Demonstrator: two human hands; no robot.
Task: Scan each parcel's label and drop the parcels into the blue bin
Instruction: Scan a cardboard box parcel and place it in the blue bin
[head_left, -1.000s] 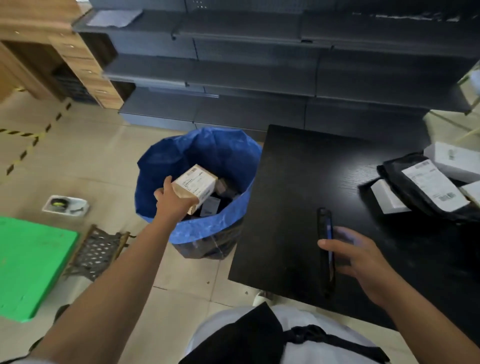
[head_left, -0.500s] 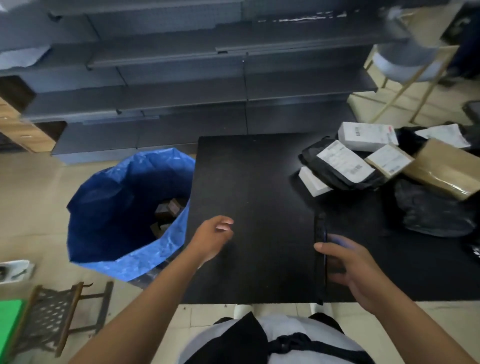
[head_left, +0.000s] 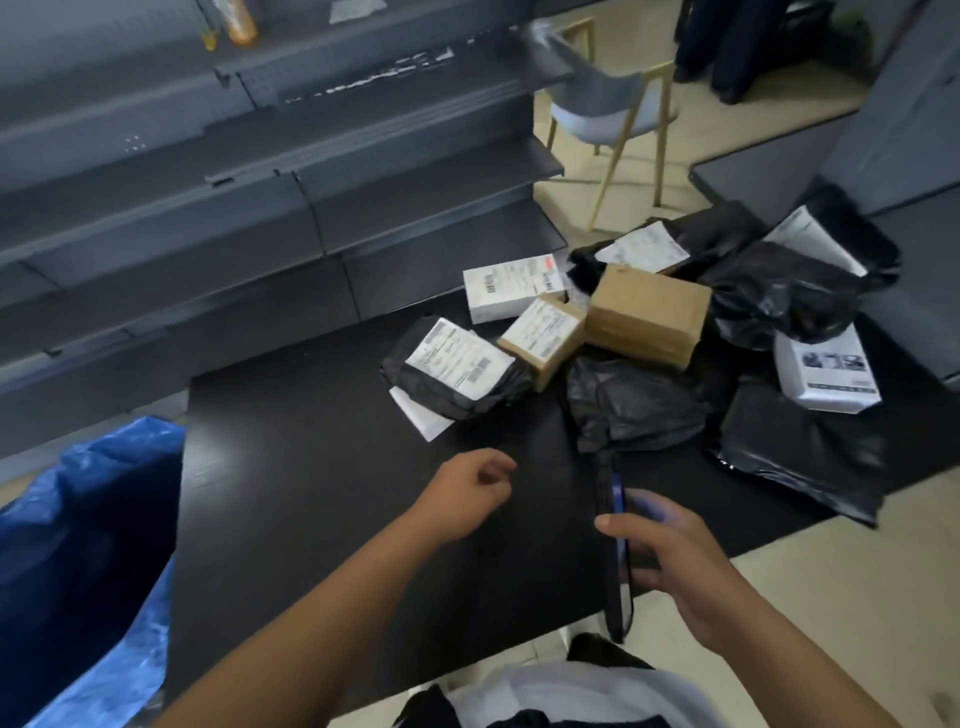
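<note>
Between parcels. Left hand (head_left: 470, 493) empty, fingers loosely curled, over table (head_left: 311, 467). Right hand (head_left: 670, 561) grips phone (head_left: 613, 545), probably the scanner. Next: pick labelled black mailer (head_left: 457, 371).

**What the wearer has on, seen from the head camera**

From my remote seat I see two bare forearms running up from the bottom edge, with no sleeves, watch or bands on either. The left hand (head_left: 465, 493) and the right hand (head_left: 675, 566) are gloveless and carry no rings that I can make out. At the bottom centre sits a white or pale grey top (head_left: 571, 691), slightly blurred. Over it lies a black garment or strap piece (head_left: 602, 652); I cannot tell which.
</note>
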